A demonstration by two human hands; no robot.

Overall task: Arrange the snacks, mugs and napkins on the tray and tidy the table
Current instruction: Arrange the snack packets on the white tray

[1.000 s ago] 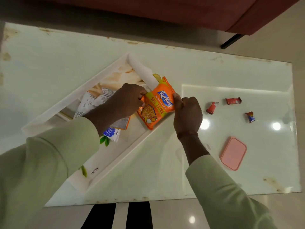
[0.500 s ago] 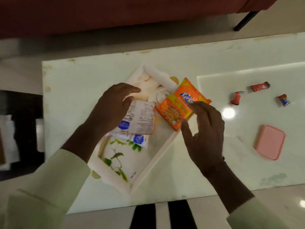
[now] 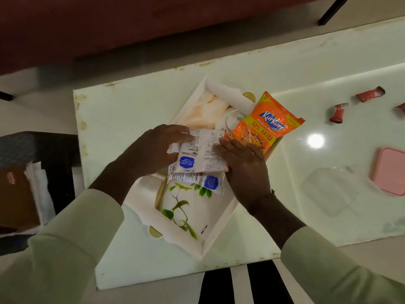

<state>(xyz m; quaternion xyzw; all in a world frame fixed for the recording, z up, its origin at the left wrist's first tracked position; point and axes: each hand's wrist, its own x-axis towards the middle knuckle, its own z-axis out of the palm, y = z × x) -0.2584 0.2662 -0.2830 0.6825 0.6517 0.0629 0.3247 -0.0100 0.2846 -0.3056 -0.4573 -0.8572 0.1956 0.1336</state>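
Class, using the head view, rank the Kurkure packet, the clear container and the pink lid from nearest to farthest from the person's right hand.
1. The Kurkure packet: at the fingertips of the right hand, just ahead.
2. The clear container: to the hand's right.
3. The pink lid: beyond the container, far right.

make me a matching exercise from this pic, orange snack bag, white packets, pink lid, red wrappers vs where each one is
Things:
1 orange snack bag
2 white packets
3 pink lid
4 red wrappers

Places:
A on the tray, touched by the left hand and right hand
B flat on the table, far right
C crumpled on the table, upper right
D across the tray's right rim

Pairs: 1-D, 2-A, 3-B, 4-C
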